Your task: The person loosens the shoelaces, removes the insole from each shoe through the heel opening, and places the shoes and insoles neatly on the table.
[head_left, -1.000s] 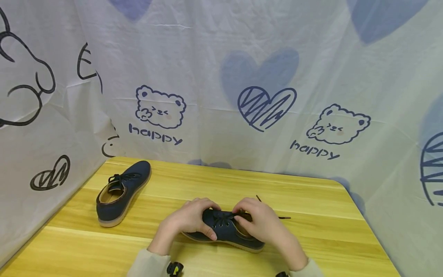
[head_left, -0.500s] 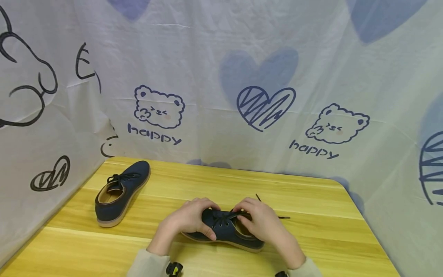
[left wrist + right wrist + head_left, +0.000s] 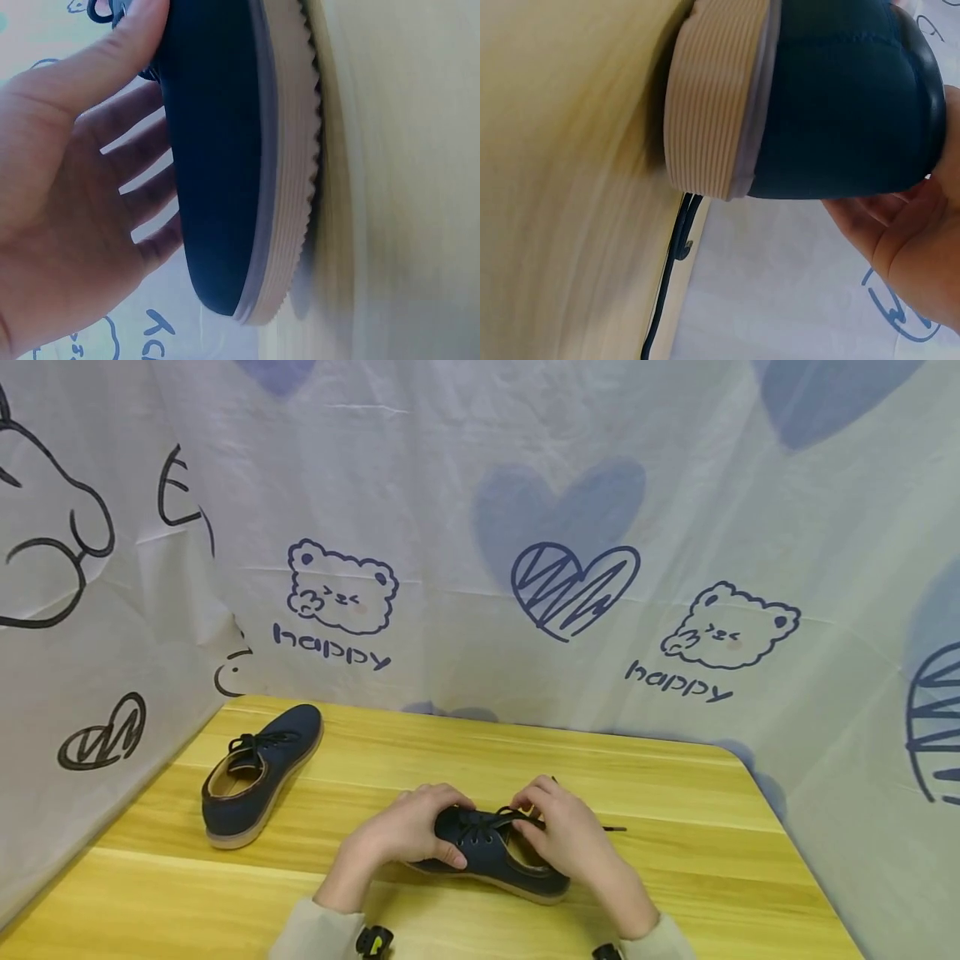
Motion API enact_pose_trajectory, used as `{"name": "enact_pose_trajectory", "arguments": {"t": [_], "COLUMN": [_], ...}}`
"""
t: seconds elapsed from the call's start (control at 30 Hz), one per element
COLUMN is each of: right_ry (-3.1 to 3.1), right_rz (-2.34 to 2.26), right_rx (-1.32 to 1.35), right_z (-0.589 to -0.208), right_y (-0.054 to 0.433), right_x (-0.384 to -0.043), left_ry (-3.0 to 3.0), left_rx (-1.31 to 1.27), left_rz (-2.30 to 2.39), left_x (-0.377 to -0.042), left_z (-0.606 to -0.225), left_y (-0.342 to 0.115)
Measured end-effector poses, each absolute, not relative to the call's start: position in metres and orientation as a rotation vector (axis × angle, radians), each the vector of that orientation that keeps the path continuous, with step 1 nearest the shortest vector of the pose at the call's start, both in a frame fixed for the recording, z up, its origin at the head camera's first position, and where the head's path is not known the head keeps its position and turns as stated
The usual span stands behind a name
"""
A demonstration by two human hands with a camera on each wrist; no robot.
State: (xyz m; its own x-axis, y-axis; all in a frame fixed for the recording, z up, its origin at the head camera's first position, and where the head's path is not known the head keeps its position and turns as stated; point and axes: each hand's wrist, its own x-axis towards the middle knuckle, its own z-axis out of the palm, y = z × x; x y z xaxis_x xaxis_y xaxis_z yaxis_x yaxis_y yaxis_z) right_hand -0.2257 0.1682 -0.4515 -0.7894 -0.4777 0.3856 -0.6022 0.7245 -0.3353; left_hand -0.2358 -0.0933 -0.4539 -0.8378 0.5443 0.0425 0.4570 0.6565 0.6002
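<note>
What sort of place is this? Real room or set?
Probably a makeshift recording booth, judging by the printed cloth hung behind and beside the wood-grain table, plus black devices at both wrists. The wider room isn't visible.

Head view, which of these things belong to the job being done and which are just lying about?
In the job:
- near shoe
- its black lace, apparently pinched by the right hand
- left hand, gripping the toe end

Lying about, seemingly:
- far shoe, untouched on the table
- printed cloth, just a backdrop
</note>
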Motion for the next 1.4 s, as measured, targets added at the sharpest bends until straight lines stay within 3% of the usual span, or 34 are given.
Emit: {"name": "enact_pose_trajectory", "arguments": {"t": [0.63,1.1,1.4], "right_ry": [-2.823,-2.874,-2.876], "right_rz": [0.698,0.813,0.828], "right_rx": [0.738,0.960,0.940], "right_z": [-0.440,-0.431,-0.430], "right_y": [0.178,0.174,0.170], "right_x": [-0.225,-0.220,-0.215], "left_ry": [3.008,2.939,2.812], "left_rx": [0.843,0.836,0.839], "left_rz": [0.911,1.140,1.263], "left_x": [-0.241,-0.257,-0.259], "left_z": [-0.458,-0.462,-0.464], "left_y": [-0.070,-0.064,-0.066]}}
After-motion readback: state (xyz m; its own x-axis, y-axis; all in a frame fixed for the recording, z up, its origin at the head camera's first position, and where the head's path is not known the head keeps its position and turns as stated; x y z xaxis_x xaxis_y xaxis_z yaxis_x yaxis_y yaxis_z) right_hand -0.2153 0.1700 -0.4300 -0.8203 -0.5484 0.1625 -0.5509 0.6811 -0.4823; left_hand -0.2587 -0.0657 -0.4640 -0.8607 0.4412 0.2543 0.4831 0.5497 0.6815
